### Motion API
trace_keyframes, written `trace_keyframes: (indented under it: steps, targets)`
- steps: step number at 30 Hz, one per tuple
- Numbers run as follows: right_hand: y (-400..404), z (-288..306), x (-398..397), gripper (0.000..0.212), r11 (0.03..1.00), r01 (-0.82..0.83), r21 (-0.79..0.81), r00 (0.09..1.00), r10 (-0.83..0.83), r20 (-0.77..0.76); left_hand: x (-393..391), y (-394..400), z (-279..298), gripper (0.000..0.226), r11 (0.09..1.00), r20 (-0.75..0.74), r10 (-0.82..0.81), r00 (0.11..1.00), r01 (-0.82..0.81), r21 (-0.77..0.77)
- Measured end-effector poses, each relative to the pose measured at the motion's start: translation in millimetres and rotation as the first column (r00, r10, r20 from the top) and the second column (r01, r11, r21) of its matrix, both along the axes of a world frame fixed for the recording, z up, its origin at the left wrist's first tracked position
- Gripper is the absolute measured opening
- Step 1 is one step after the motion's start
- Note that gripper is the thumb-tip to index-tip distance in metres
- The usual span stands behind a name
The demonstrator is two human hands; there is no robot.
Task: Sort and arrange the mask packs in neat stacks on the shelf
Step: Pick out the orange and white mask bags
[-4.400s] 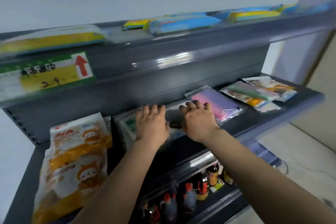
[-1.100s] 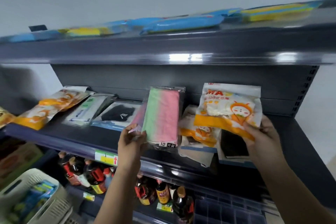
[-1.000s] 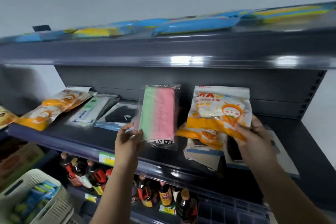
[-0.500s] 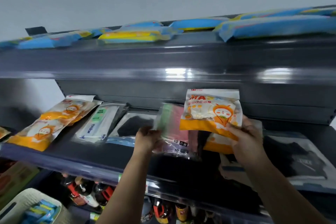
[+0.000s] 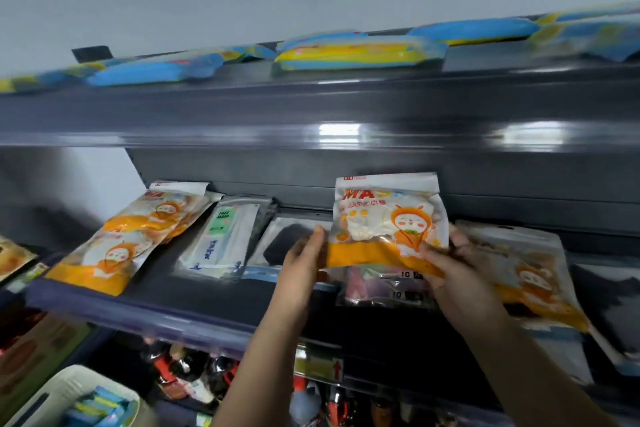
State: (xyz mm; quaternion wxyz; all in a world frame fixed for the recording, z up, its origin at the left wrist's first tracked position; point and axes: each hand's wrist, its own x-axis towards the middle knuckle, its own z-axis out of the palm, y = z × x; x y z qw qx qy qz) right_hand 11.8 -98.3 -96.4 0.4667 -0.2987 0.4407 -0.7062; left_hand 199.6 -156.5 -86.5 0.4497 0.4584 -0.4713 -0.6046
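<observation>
I hold an orange-and-white cartoon mask pack upright over the middle shelf. My right hand grips its lower right corner. My left hand holds its left edge with fingers stretched up. A pink-and-green mask pack lies on the shelf just under the held pack, partly hidden by it. To the left lie a stack of orange packs, a white face-mask pack and a black-mask pack. Another orange pack lies to the right.
The shelf above carries several blue-and-yellow packs and overhangs my hands. A black-mask pack lies at the far right. Sauce bottles stand on the shelf below, and a white basket sits at the lower left.
My left hand has set the pink-and-green pack down on the shelf and moved to the orange pack's left edge. My right hand has kept the orange pack, now over the pink-and-green one.
</observation>
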Motion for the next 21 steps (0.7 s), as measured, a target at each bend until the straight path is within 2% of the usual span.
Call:
trace_keyframes:
  steps: [3, 5, 7, 12, 14, 18, 21]
  targets:
    - [-2, -3, 31, 0.039, 0.997, -0.077, 0.014, 0.994, 0.078, -0.081, 24, 12, 3, 0.033, 1.0, -0.089, -0.016, 0.996, 0.017, 0.006]
    - [-4, -6, 50, 0.042, 0.994, -0.106, 0.028, 0.985, 0.109, -0.136, 41, 21, 1, 0.029, 0.999, -0.084, 0.047, 0.995, -0.049, -0.018]
    - [-6, -9, 68, 0.048, 0.989, -0.139, 0.051, 0.971, 0.146, -0.19, 59, 28, -1, 0.037, 0.993, -0.094, 0.114, 0.989, -0.117, -0.024]
    - [-29, -13, 111, 0.053, 0.957, -0.277, 0.091, 0.907, 0.292, -0.304, 108, 36, 1, 0.053, 0.951, 0.023, 0.292, 0.956, -0.288, -0.117]
    - [-39, -15, 133, 0.056, 0.938, -0.327, 0.112, 0.878, 0.345, -0.331, 129, 40, 4, 0.052, 0.92, 0.054, 0.371, 0.927, -0.359, -0.155]
    - [-47, -15, 180, 0.046, 0.896, -0.423, 0.135, 0.834, 0.443, -0.329, 172, 50, 5, 0.042, 0.868, 0.067, 0.475, 0.878, -0.454, -0.202]
    - [-45, -14, 207, 0.047, 0.877, -0.455, 0.155, 0.802, 0.479, -0.357, 200, 55, 4, 0.047, 0.842, 0.11, 0.528, 0.842, -0.502, -0.199]
